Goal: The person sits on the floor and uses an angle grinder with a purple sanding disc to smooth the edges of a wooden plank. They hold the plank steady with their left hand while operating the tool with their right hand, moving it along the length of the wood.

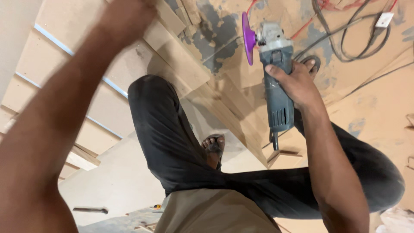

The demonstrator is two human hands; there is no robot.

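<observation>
The right hand grips an angle grinder around its grey-blue body, fingers wrapped across the top of the housing and clenched on it. The tool points away from the person, held in the air above the dusty floor. Its head is a pale grey metal casing, and a round purple disc is mounted on the left side of that head, seen nearly edge-on. The rear of the body has cooling slots, and a dark cord leaves its end near the person's knee.

The left hand is raised and blurred at the top edge, against the wooden boards stacked there; whether its fingers are grasping or released cannot be told.

The person wears dark trousers; a sandalled foot shows between the legs. Black cables loop across the floor behind the grinder.
</observation>
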